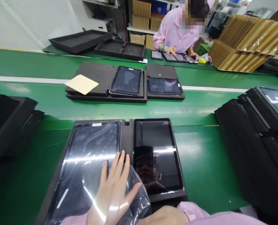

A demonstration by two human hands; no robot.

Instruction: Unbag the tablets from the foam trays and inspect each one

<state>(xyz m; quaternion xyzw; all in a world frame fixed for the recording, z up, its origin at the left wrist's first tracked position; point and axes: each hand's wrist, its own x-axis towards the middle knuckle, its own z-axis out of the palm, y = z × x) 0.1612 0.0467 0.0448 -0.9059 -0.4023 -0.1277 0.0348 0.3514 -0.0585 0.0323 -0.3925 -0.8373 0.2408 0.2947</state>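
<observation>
A black foam tray [127, 131] lies on the green bench in front of me with two tablets in it. The left tablet [87, 156] is wrapped in a clear plastic bag [139, 200]. The right tablet [157, 153] shows a bare glossy screen. My left hand [113, 190] lies flat on the bagged tablet with its fingers stretched out, and the loose bag end covers part of it. My right hand [163, 216] shows only as a knuckle edge at the bottom, below the right tablet. Its fingers are hidden.
Two more foam trays with tablets [126, 81] [164, 86] and a yellow sheet [82, 84] sit on the green belt. Stacks of black foam trays stand right [253, 140] and left [5, 125]. A co-worker in pink [174, 31] handles tablets beside cardboard dividers [244, 47].
</observation>
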